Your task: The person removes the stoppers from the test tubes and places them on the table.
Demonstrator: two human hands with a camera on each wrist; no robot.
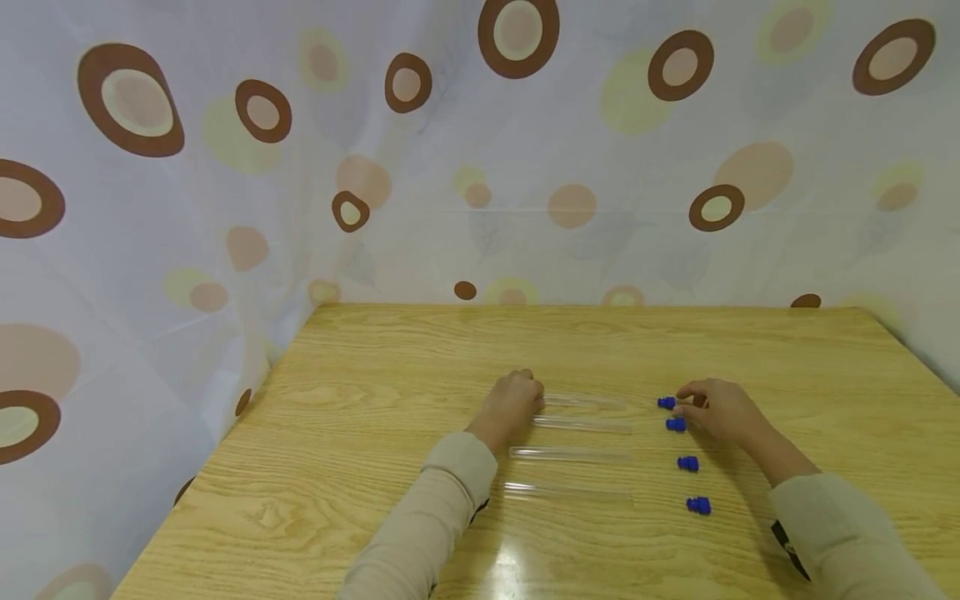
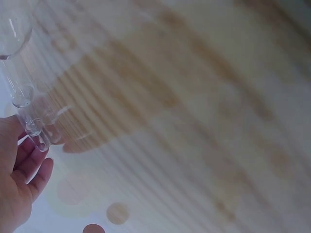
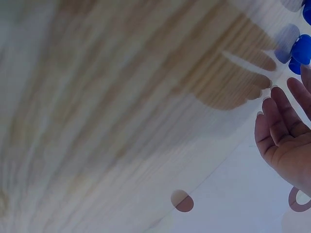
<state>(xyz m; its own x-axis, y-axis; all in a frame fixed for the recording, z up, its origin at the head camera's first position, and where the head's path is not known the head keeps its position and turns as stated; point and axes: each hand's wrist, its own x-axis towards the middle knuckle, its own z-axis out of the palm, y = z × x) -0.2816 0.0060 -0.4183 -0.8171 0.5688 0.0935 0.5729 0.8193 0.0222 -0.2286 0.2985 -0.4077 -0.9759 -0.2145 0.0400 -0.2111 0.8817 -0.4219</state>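
Several clear glass test tubes lie side by side on the table, rounded ends to the left. My left hand (image 1: 512, 406) is at the left end of the farthest test tube (image 1: 588, 401), pinching it with bent fingers. Close up, the tube end (image 2: 43, 145) shows between the thumb and fingers. To the right of the tubes, blue caps lie in a column. My right hand (image 1: 722, 408) is beside the farthest blue cap (image 1: 666, 402), thumb and index finger spread apart. In the right wrist view, its fingertips are close to a blue cap (image 3: 302, 48), holding nothing.
Nearer me lie a second tube (image 1: 583, 424), a third tube (image 1: 570, 454) and the nearest tube (image 1: 566, 491). Other blue caps include one by the right thumb (image 1: 676, 425), a middle cap (image 1: 687, 463) and the nearest cap (image 1: 698, 505). A patterned curtain (image 1: 420, 250) borders the wooden table (image 1: 337, 467).
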